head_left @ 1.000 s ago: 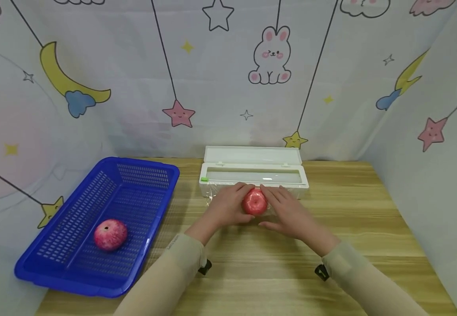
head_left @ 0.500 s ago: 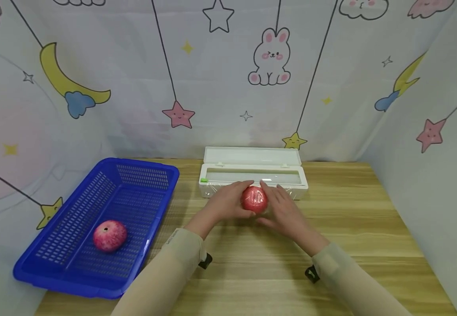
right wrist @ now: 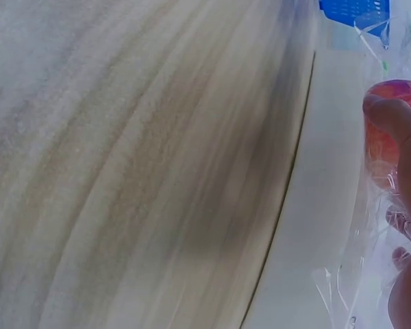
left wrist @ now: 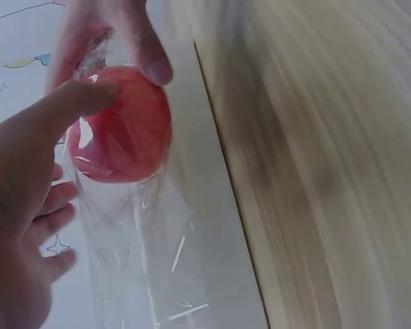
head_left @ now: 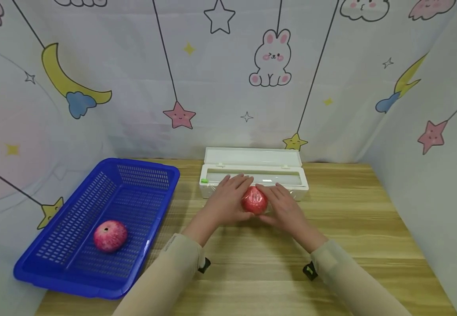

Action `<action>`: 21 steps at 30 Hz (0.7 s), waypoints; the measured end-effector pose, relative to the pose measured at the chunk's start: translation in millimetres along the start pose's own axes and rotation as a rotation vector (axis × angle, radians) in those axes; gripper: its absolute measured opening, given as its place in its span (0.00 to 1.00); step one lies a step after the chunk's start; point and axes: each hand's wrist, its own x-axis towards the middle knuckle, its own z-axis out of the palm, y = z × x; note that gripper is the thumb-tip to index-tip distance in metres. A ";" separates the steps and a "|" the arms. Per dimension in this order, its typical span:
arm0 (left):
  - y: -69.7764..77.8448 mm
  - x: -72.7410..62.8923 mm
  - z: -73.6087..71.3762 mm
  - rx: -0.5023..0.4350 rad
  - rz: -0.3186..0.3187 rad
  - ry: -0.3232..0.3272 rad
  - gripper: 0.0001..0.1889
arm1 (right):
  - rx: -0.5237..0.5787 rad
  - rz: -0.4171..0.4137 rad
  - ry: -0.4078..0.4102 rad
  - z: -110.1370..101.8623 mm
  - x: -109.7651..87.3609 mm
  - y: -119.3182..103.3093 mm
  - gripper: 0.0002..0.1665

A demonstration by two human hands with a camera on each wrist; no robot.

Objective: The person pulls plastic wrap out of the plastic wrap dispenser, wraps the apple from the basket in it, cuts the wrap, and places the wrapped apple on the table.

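A red apple (head_left: 254,200) sits in clear cling film (left wrist: 147,226), between my two hands at the front of a white cling film dispenser (head_left: 253,175). My left hand (head_left: 226,201) holds its left side, thumb across the fruit in the left wrist view and the other fingers spread beyond it. From the right, my right hand (head_left: 285,206) grips the same apple (right wrist: 387,147), its thumb lying on the skin in the right wrist view. Film stretches from the fruit along the dispenser front. The far side of the apple is hidden.
The dispenser's lid (head_left: 252,156) stands raised at the back, with a small green cutter (head_left: 204,180) at the left of its rail. A blue plastic basket (head_left: 153,237) on the left holds another apple (head_left: 110,236). Printed fabric walls surround the wooden table (head_left: 354,210).
The apple has turned between my hands, and its dimple no longer faces the head camera. My right hand has shifted slightly left, and my left fingers reach further over the dispenser.
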 end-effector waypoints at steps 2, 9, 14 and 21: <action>1.7 -8.4 2.8 0.077 0.058 0.092 0.53 | 0.022 0.017 -0.014 -1.1 1.4 0.0 0.59; -1.4 -29.7 32.0 0.305 0.215 0.366 0.48 | 0.090 0.056 -0.050 -9.3 6.3 3.6 0.58; -6.7 -27.6 50.5 0.498 0.220 0.493 0.44 | 0.114 0.043 -0.070 -14.7 8.9 6.0 0.56; -8.7 -20.6 59.3 0.570 0.216 0.608 0.42 | 0.135 0.059 -0.114 -19.2 13.3 5.9 0.56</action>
